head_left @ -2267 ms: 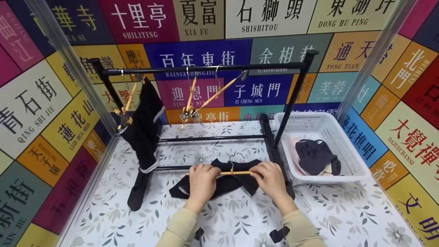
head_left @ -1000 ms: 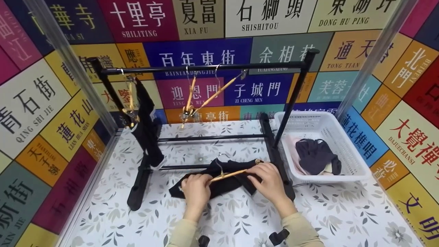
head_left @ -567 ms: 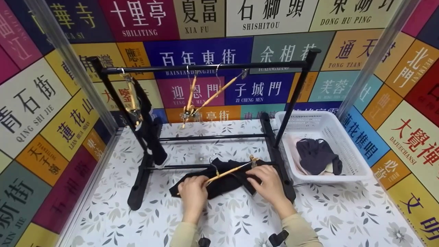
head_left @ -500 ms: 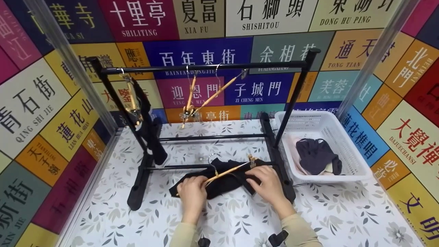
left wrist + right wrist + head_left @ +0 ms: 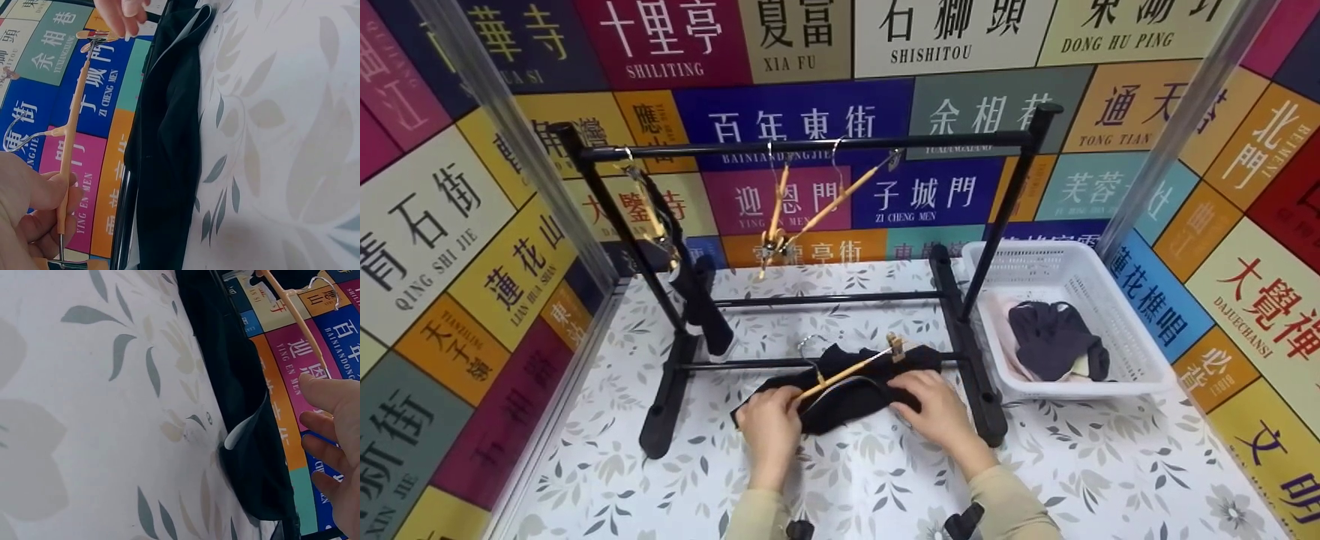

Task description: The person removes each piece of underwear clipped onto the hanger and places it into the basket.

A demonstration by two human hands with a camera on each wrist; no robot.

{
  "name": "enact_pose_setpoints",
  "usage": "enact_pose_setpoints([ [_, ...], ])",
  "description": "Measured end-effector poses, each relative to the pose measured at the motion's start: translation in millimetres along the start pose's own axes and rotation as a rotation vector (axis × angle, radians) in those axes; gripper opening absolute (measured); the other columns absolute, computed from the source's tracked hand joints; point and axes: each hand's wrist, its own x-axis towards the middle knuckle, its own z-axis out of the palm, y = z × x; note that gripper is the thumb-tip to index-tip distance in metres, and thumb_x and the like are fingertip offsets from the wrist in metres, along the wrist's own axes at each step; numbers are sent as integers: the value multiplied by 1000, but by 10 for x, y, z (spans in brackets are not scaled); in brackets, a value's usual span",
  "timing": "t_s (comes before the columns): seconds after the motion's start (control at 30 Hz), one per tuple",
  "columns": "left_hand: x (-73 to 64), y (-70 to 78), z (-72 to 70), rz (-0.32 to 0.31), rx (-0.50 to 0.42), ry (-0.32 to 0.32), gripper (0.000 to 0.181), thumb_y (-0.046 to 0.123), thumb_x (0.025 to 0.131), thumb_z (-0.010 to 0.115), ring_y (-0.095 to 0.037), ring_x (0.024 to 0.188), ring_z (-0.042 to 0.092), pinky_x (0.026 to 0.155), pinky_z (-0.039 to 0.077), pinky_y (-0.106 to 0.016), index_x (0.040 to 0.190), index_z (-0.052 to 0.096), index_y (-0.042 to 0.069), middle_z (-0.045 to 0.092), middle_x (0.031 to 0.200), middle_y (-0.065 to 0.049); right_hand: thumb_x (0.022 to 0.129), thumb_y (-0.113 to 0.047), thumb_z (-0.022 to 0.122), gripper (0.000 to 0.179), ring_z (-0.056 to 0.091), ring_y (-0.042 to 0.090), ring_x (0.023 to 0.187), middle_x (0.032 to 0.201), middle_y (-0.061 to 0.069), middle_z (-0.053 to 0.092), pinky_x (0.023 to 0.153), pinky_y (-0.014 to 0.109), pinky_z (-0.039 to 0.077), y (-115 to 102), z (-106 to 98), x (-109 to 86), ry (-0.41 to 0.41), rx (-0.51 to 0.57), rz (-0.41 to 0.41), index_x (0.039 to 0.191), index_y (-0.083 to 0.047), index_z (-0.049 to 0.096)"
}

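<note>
My left hand (image 5: pixel 771 431) holds a wooden clip hanger (image 5: pixel 847 370) near its left end, between thumb and curled fingers. The hanger slants above a black garment (image 5: pixel 840 411), its metal hook towards the rack and its right-end clip (image 5: pixel 895 346) standing free. In the left wrist view the hanger's rod (image 5: pixel 70 135) is apart from the garment, which shows a pale inner side. My right hand (image 5: pixel 936 411) has loosely spread fingers near the garment's right part. In the right wrist view nothing is between its fingers (image 5: pixel 323 447), and the thumb is near the hanger's end.
A black rack (image 5: pixel 810 145) stands behind the hands, with two bare clip hangers (image 5: pixel 840 199) at its middle. Another hanger at its left bears a black garment (image 5: pixel 701 307). A white basket (image 5: pixel 1140 367) at the right holds dark and pale clothes. Printed walls surround the patterned table.
My right hand has let go of the hanger and moved slightly left and nearer. The hanger has turned aslant in my left hand, which shifted left. The garment hanging at the left has swung round.
</note>
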Motion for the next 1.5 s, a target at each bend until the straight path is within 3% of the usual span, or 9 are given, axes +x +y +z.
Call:
enact_pose_setpoints([
  [0.4,7,-107,-21,-60,2,45,11,6,79,79,-30,82,64,83,37,-51,88,76,13,72,85,-3,81,-20,81,42,55,34,117,126,11,63,98,55,41,-15,83,24,-91,-22,63,121,-12,68],
  [0.63,12,-126,-29,-56,8,60,10,8,79,79,-30,82,64,83,37,-51,87,75,14,73,85,-4,83,-23,79,47,51,38,122,133,13,59,100,59,37,-28,117,58,-161,-36,111,127,-12,65],
  [1.2,81,-189,-56,-57,18,77,9,9,81,78,-32,81,64,82,37,-52,87,76,14,72,85,-5,84,-29,78,56,45,39,129,142,15,52,107,59,30,1,230,126,-272,-87,119,135,-15,60],
  [1.5,90,-204,-76,-107,22,37,7,12,84,76,-32,87,63,86,36,-53,89,76,15,73,89,-4,83,-30,78,56,43,43,130,142,18,51,106,62,28,18,264,150,-315,-112,115,135,-16,60],
])
